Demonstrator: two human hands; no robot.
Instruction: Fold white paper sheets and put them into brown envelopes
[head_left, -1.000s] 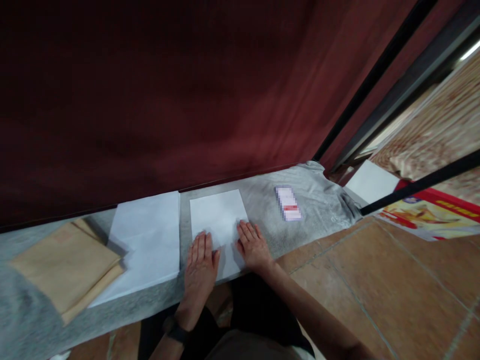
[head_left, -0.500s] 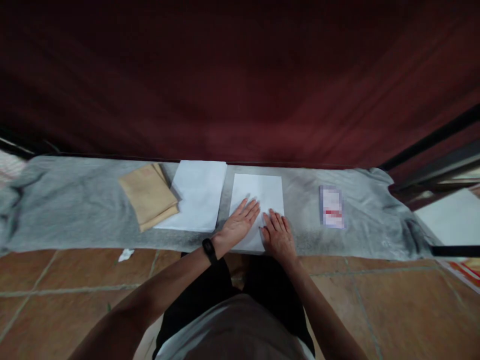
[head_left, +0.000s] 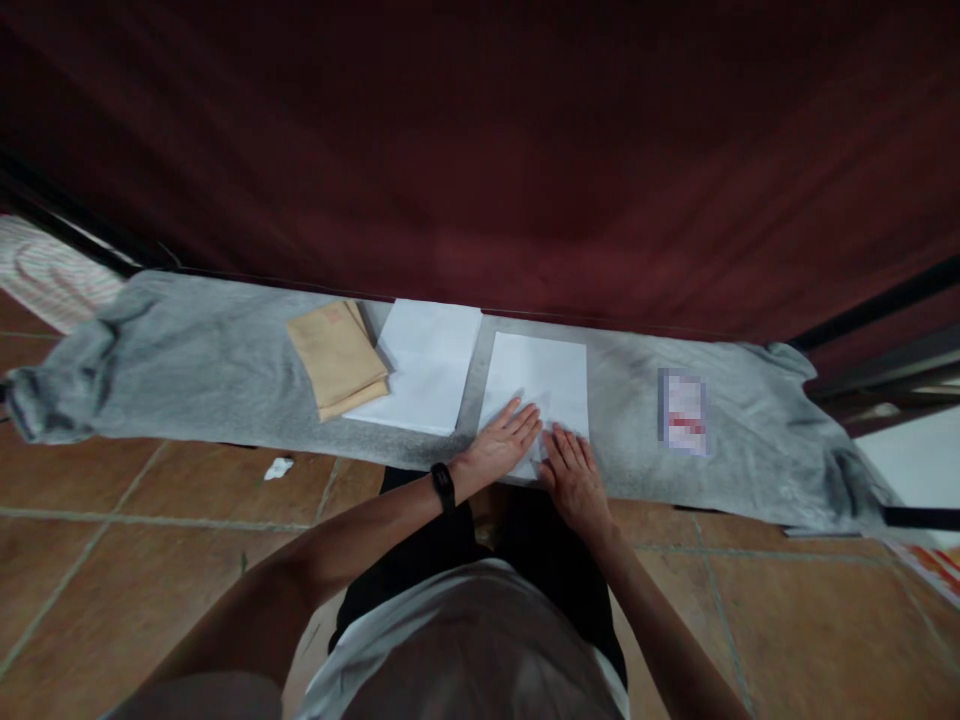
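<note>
A white sheet of paper lies in front of me on a grey cloth. My left hand, with a black band on its wrist, rests flat on the lower part of the sheet, fingers stretched out. At the sheet's lower right my right hand also lies flat, its fingers reaching onto the paper. Neither hand grips anything. Left of this sheet is a stack of white paper. Brown envelopes overlap the stack's left edge.
The grey cloth covers a long narrow surface. On its right lies a small blurred packet with a red mark. A dark red curtain hangs behind. A white scrap is on the tiled floor.
My view has shifted and tilted slightly, so the papers and envelopes appear further right. Both hands stay flat on the sheet, the right one slightly lower along its edge.
</note>
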